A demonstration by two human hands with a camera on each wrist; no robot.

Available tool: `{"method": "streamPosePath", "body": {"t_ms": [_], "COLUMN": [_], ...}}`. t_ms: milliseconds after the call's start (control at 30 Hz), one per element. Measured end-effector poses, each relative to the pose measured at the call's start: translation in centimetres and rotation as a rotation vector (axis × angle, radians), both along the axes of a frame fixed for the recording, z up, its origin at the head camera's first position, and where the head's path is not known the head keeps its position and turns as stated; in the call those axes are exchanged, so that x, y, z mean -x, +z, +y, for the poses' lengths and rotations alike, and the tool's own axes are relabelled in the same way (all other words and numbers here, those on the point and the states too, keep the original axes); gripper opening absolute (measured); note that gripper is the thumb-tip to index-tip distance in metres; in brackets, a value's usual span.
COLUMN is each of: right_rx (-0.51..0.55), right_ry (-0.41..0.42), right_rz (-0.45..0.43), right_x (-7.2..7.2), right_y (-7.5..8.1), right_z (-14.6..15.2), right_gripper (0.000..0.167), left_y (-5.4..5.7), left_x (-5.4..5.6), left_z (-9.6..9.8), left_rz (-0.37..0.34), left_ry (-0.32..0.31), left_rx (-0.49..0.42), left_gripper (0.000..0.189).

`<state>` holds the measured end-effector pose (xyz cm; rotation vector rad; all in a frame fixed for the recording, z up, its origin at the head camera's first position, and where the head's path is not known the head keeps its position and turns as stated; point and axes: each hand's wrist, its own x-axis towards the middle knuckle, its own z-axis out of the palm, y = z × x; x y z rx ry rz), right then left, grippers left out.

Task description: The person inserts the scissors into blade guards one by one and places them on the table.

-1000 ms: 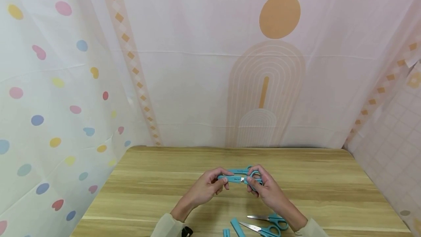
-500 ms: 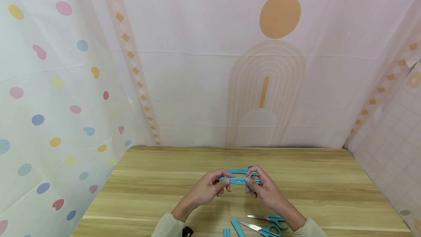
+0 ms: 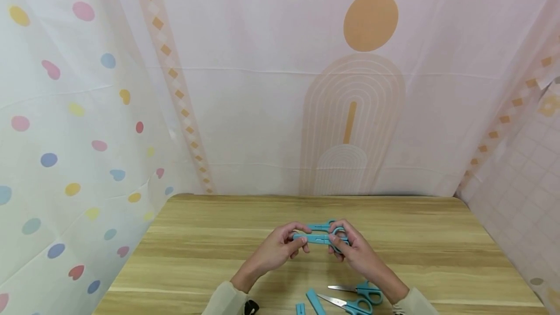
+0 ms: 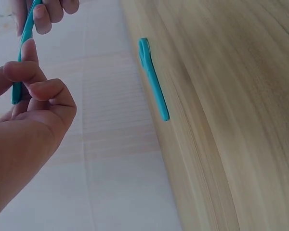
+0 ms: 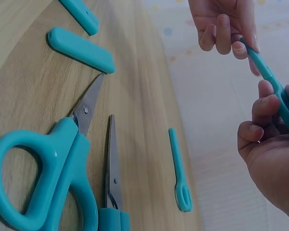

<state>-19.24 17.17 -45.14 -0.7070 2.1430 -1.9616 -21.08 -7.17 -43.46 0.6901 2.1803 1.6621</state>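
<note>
1. Left hand (image 3: 276,247) pinches the teal sheath (image 3: 316,239) (it hides the blades).
2. Right hand (image 3: 355,252) grips the scissors (image 5: 281,102) by the handles, above the counter (image 3: 197,256).
3. Two bare-bladed scissors (image 5: 62,137) lie nearer the person.

Smooth moulded plastic with a soft sheen makes up the held turquoise ring-handled scissors (image 5: 282,101) and the slim turquoise sheath (image 3: 318,239) over their blades. The flat-lying sheathed turquoise scissors (image 5: 176,156) look like the same plastic. On the large-looped bare turquoise scissors (image 5: 63,139), glossy plastic handles catch small highlights; their pointed grey blades (image 5: 91,101) are smooth metal with a metal rivet. The narrow blade (image 5: 112,168) beside them is also metal. The rounded loose turquoise sheath (image 5: 82,50) has a satin plastic surface. The yellow-brown desk (image 3: 210,247) shows smooth wood grain, the pale patterned backdrop (image 3: 253,111) matt, creased cloth, and the cream sleeve (image 3: 225,300) matt cloth.
</note>
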Motion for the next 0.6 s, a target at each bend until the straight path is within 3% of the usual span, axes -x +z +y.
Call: {"method": "streamPosePath", "body": {"t_ms": [433, 600], "right_rx": [0.01, -0.005], "right_ry": [-0.01, -0.031], "right_rz": [-0.003, -0.002], "right_x": [0.21, 0.28], "right_y": [-0.21, -0.26], "right_z": [0.15, 0.14], "right_gripper": [0.02, 0.022], "left_y": [-0.16, -0.24], "left_x": [0.16, 0.21], "left_z": [0.31, 0.3], "left_rz": [0.007, 0.053], "left_ry": [0.032, 0.061], "left_rx": [-0.008, 0.024], "left_gripper": [0.017, 0.015]}}
